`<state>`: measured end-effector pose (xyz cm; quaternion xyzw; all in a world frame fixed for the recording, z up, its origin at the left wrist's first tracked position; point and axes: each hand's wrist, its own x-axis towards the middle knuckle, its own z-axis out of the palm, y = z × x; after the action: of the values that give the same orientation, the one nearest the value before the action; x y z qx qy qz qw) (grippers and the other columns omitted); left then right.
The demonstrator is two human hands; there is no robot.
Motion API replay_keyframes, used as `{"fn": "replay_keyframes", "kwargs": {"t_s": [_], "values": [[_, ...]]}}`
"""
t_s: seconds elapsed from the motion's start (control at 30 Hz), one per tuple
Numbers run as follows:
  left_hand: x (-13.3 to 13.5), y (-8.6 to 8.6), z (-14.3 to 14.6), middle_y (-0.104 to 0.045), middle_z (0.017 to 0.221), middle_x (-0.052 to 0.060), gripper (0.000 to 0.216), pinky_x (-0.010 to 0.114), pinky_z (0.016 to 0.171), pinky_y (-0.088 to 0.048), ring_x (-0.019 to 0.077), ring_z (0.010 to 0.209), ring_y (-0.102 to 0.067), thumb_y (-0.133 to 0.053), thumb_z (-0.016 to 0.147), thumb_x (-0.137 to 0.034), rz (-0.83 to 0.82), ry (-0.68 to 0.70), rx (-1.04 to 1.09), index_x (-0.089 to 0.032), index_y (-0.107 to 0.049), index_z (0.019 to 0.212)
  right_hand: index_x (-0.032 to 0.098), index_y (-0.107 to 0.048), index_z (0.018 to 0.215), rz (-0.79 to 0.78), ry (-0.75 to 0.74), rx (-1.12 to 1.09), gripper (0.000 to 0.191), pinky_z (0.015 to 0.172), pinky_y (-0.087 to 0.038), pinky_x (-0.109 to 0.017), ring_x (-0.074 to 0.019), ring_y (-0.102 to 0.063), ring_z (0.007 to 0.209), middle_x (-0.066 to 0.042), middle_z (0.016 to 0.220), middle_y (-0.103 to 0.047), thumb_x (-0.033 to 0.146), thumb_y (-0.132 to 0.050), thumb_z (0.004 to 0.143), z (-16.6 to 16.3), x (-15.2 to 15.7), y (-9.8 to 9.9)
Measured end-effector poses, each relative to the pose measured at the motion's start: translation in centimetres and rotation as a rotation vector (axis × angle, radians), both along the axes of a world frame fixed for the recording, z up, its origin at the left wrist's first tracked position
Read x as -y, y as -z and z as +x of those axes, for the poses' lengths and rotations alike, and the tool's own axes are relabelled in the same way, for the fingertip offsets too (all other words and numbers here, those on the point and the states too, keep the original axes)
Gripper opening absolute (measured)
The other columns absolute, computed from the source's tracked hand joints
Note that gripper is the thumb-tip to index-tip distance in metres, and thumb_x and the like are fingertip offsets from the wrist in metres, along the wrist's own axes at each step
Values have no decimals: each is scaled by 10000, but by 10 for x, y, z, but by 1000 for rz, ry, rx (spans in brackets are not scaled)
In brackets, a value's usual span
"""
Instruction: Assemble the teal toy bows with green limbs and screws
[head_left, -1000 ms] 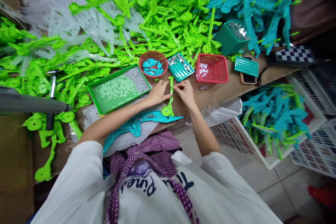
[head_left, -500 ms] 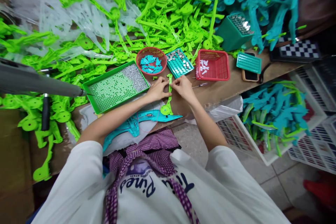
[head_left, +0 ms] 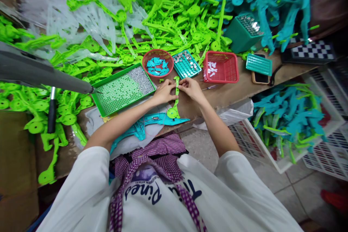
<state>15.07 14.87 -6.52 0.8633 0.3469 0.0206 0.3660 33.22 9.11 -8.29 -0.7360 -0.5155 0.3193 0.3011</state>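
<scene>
Steadying one green plastic strip [head_left: 177, 92], by two bare hands, at the front of a brown worktable [head_left: 217, 96].

Left hand [head_left: 163, 92]: thumb and forefinger parted, both tips at the strip's left edge; clasping or only pressing cannot be told.
Right hand [head_left: 191, 90]: fingertips drawn together at the strip's upper stretch; any small part between them is too small to tell.
Strip: between the hands, narrow hooked end away from the wearer, round end beside a blue body piece [head_left: 163, 119] with thin wires.

Handling notes, by judgement: keep the left hand firm so that the strip cannot turn; work with the right fingertips alone, pressing straight down; keep the wires clear of the round end.

Within reach: green tray [head_left: 123, 106] of small metal bits; red round basket [head_left: 156, 53] of blue pieces; red square basket [head_left: 227, 70] of white pieces; screwdriver [head_left: 209, 87], just in front of the latter.

Writing: white shirt [head_left: 206, 206], dark script, "Pines" legible; a second word beginning with T, partly covered by the checked apron [head_left: 163, 145]; smaller line above "Pines", partly hidden, ending roughly "STAYI". Brands: none readable on trays or baskets.
</scene>
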Motion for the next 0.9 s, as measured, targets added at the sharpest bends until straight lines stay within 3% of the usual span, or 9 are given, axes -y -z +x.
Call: {"fn": "replay_keyframes", "kwargs": {"t_s": [0.1,0.33,0.5,0.67,0.77,0.9], "values": [[-1,1,2,-499,1329,107,560,408,1046,-463,293,1225,-562,-764,839,-357,-5,5,-10,-176,-638,1354,213,-707,875,-22,-22,44,214,789,-448,-339,-199,-612,810,-30,832,-722,416,-719,805,1,-2,-1],[-4,3,0,-545,1245,73,498,355,1034,-471,247,1179,-588,-790,817,-335,2,5,60,-196,-669,1280,204,-684,800,-70,-11,69,123,788,-404,-337,-187,-615,790,-22,860,-735,321,-725,794,-1,0,-11],[9,-13,0,-697,1092,105,225,349,919,-484,243,1034,-653,-554,1000,-260,91,-123,-27,-149,-675,1154,208,-690,786,-113,13,108,153,827,-388,-363,-199,-616,797,-13,835,-737,353,-740,777,-4,-1,-15],[41,-26,21,-711,1151,198,362,437,992,-412,304,1111,-640,-332,1031,-106,356,-12,-170,-90,-640,1221,196,-692,792,-129,34,123,83,849,-370,-377,-207,-625,824,-18,841,-740,279,-685,786,-5,-2,-16],[61,-28,29,-698,1154,242,464,449,981,-392,317,1100,-640,-243,1002,-29,408,64,-218,-32,-633,1254,191,-691,774,-137,21,109,71,834,-368,-366,-200,-622,815,-23,852,-738,261,-684,789,-4,-3,-16],[72,-29,20,-670,1203,250,456,438,933,-390,316,1069,-642,-263,997,-36,409,95,-261,-33,-656,1229,196,-692,772,-128,16,78,135,826,-364,-357,-195,-612,790,-13,805,-722,323,-734,794,-2,-3,-12]]}}
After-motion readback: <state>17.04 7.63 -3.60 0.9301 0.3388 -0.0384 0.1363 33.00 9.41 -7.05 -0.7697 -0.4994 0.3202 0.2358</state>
